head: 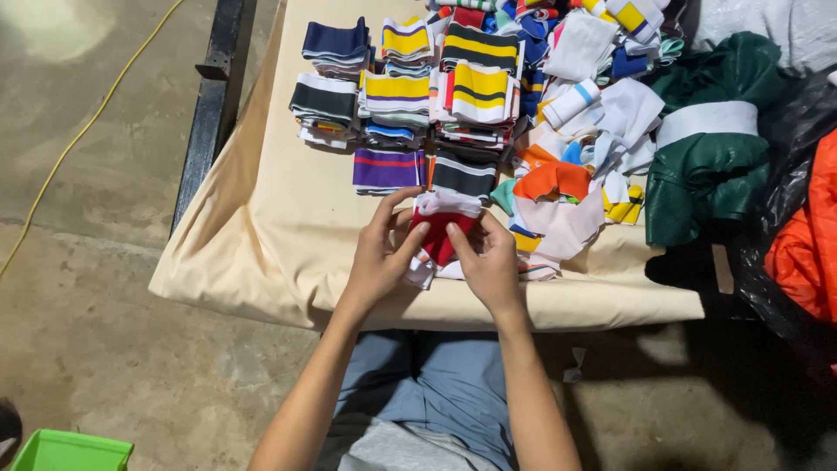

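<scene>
Evidently mid-fold: left hand (pixel 379 253) and right hand (pixel 488 262) both pinched red-white knit band (pixel 440 228) at counter (pixel 261 235) front edge; stacking on sorted piles (pixel 397 87) probably next.

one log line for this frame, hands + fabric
left hand: grips red-white knit piece | right hand: grips same piece | surface: cream-covered table | behind: striped stacks

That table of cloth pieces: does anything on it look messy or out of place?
Yes. The striped folded stacks at the left sit in tidy rows, but the loose heap of pieces beside them is jumbled, with orange and white scraps lying crumpled. Both hands, left hand and right hand, hold a red and white piece.
</scene>
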